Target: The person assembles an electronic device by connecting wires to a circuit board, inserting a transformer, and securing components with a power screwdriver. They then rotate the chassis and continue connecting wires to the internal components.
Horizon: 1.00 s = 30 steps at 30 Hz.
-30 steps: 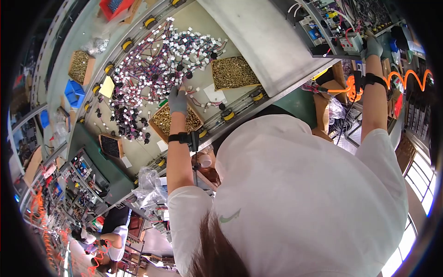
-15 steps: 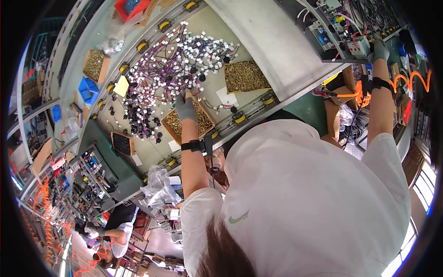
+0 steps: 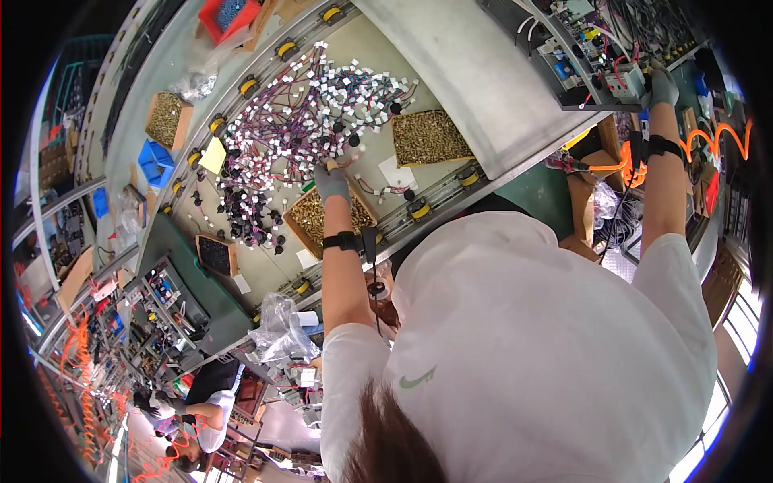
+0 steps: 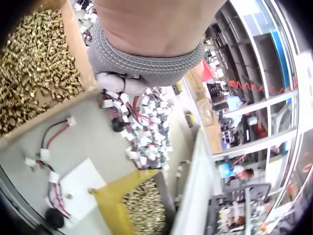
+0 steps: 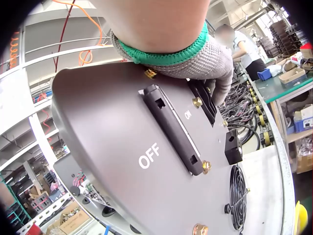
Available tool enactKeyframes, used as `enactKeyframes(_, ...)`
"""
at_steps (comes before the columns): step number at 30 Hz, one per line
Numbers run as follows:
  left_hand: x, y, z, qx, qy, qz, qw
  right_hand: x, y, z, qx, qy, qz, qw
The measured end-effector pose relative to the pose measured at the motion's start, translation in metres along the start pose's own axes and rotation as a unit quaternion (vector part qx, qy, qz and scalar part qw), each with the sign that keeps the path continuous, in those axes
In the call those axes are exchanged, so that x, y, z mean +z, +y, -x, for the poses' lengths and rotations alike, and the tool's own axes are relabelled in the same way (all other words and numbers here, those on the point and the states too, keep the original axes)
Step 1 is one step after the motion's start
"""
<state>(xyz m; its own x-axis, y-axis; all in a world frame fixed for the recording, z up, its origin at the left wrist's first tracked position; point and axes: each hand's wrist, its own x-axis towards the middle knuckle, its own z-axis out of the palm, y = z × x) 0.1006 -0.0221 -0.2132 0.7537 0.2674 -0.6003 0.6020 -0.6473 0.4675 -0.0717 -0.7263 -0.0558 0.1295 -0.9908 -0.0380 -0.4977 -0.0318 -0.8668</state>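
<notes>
My left hand (image 3: 332, 183), in a grey glove, is over the far edge of a cardboard box of small brass-coloured screws (image 3: 310, 217). Its fingertips reach the near side of a heap of wire leads with white connectors (image 3: 298, 113). Seen from the left wrist, its fingers are bent and mostly hidden under the glove; I cannot tell what they hold. My right hand (image 3: 664, 87), also gloved, is at a grey metal housing (image 5: 117, 132) marked ON and OFF. In the right wrist view its fingers hook over the housing's edge beside a black slotted strip (image 5: 173, 129).
A second box of screws (image 3: 432, 137) stands right of the heap, and a box of black parts (image 3: 216, 254) at its left. Rails with yellow-black rollers (image 3: 419, 208) border the work surface. Coiled orange hoses (image 3: 721, 141) hang at right. Another person (image 3: 209, 423) works at lower left.
The head view has shifted, so the scene sits farther right. The left hand stays between the screw box and the leads, its wrist turning slightly. The right hand holds its place at the housing.
</notes>
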Motion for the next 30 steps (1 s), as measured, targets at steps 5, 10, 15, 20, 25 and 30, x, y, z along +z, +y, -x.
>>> enactKeyframes(5,0.003,-0.007,-0.008,-0.012,-0.026,0.168,0.985,-0.004,-0.002,0.008,0.024,-0.012,-0.027,0.999)
enactKeyframes(10,0.003,0.003,0.016,0.037,-0.042,0.306,0.95,-0.005,-0.004,0.009,0.022,0.006,-0.013,1.0)
enactKeyframes(15,0.021,-0.025,-0.003,-0.05,-0.029,0.281,0.958,-0.005,0.002,0.002,-0.009,-0.026,0.032,0.999)
enactKeyframes(20,-0.009,0.028,0.059,-0.086,-0.057,0.41,0.906,0.007,-0.086,0.119,-0.365,0.192,0.371,0.832)
enactKeyframes(25,-0.018,0.054,0.093,-0.141,-0.2,0.563,0.789,0.081,-0.115,0.299,-0.492,-0.348,0.096,0.793)
enactKeyframes(30,-0.036,0.1,0.142,-0.205,-0.21,0.629,0.72,0.137,-0.083,0.431,-0.538,-0.512,0.055,0.667)
